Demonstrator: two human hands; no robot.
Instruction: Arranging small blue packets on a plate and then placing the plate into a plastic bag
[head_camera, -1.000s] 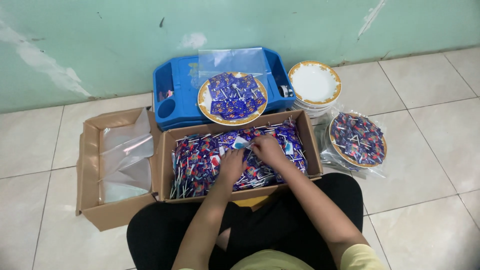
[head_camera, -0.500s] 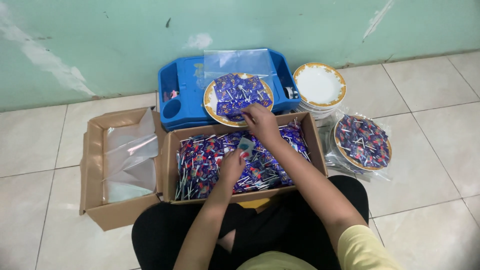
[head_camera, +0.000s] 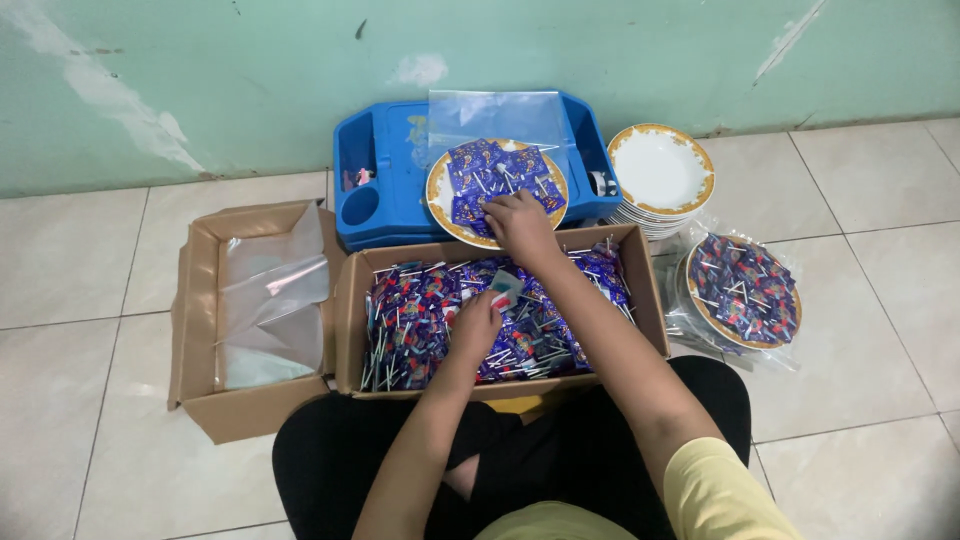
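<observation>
Lollipops (head_camera: 500, 180) in blue wrappers lie heaped on a gold-rimmed plate (head_camera: 440, 205) that sits on a blue tray (head_camera: 385, 190) by the wall, at the far edge of the tiled floor (head_camera: 80, 260). The right hand (head_camera: 520, 222) rests on the near rim of that plate, fingers curled down onto the lollipops; whether it grips one I cannot tell. A clear bag (head_camera: 495, 115) stands behind the plate, against the tray's back edge.

Just nearer, a cardboard box (head_camera: 650, 310) full of more lollipops touches the tray's front edge. The left hand (head_camera: 476, 322) lies in the middle of the box, closed on a single lollipop (head_camera: 503, 290) that sticks up from its fingers. A second box (head_camera: 195, 330) with clear bags (head_camera: 270, 300) abuts the first box's left wall.

Right of the tray stands a stack of plates (head_camera: 662, 170). Below it, just beside the box's right wall, lies a bagged plate (head_camera: 742, 290) of lollipops. Bare tiles lie open to the far left and far right; between tray, boxes and plates hardly any gap shows.
</observation>
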